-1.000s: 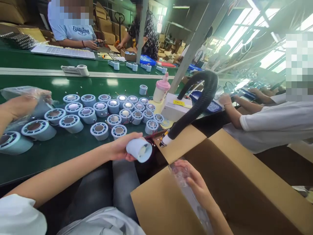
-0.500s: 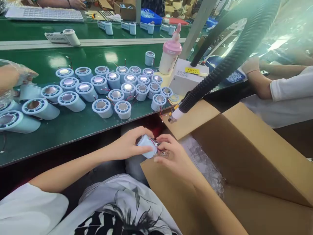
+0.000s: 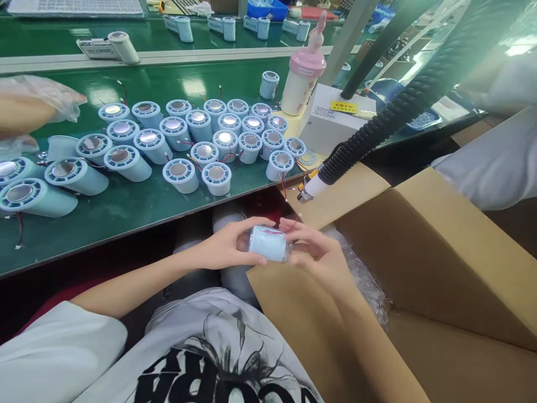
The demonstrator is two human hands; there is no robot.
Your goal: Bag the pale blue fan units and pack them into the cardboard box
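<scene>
Just off the table's front edge, a light-blue fan cylinder (image 3: 268, 245) lies sideways between my hands, above a box flap. A red wire runs along its top, and clear film seems to surround it. My left hand (image 3: 235, 243) grips its left end, thumb below and fingers above. On the other side my right hand (image 3: 316, 252), slightly blurred, has its curled fingers around the right end. Rows of similar blue cylinders (image 3: 179, 174) with silver discs on top and thin wires stand on the green table (image 3: 138, 210).
An open cardboard box (image 3: 419, 252) with clear plastic wrap (image 3: 364, 280) stands at right. A black corrugated hose (image 3: 373, 131) hangs over it from a white device (image 3: 331, 126). A pink-lidded bottle (image 3: 302, 78) stands behind. At left is another person's plastic-gloved hand (image 3: 42, 106).
The blue cylinder has turned to lie more level and shifted right and slightly down with my hands. The gloved hand at left has moved. The camera view has shifted slightly.
</scene>
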